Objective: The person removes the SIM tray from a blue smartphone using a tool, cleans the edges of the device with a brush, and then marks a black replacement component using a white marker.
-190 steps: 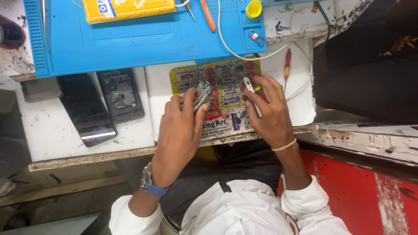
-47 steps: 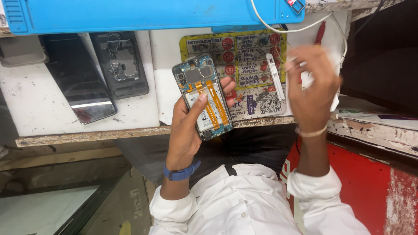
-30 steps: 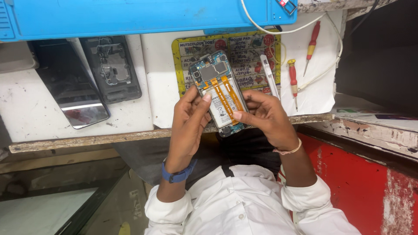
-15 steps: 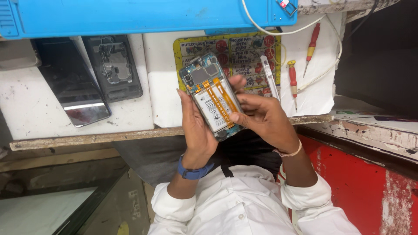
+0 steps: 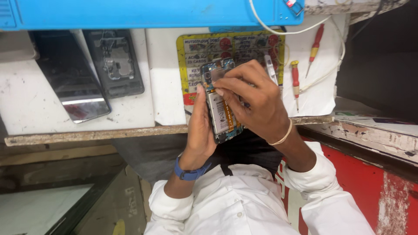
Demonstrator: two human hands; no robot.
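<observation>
The left hand (image 5: 201, 130) cradles an opened phone (image 5: 220, 104) from its left edge and underside, its grip clamped along the phone's side with the thumb up near the top corner. The phone's long axis runs away from the person, slightly tilted toward their left at the far end, bare board and orange flex strips showing. The right hand (image 5: 257, 102) comes over the phone from the right, its fingertips (image 5: 217, 89) pinched together on the upper part of the board; whether they hold some small part I cannot tell. So the phone sits between the two grips, above the near edge of the table (image 5: 87, 135), the right hand nearer its top end. Just beyond the grips lies a yellow-bordered printed card (image 5: 230, 43) with red dots, rectangular, flat on the table. Tweezers (image 5: 271, 69) rest on it just past the right knuckles. Right of that grip lie two red screwdrivers (image 5: 296, 82), with a white cable (image 5: 322, 74) looping around them. Well left of the left grip lie a dark phone back frame (image 5: 114, 63) and a glossy black screen panel (image 5: 69, 82). A blue mat (image 5: 152, 13) spans the far side.
</observation>
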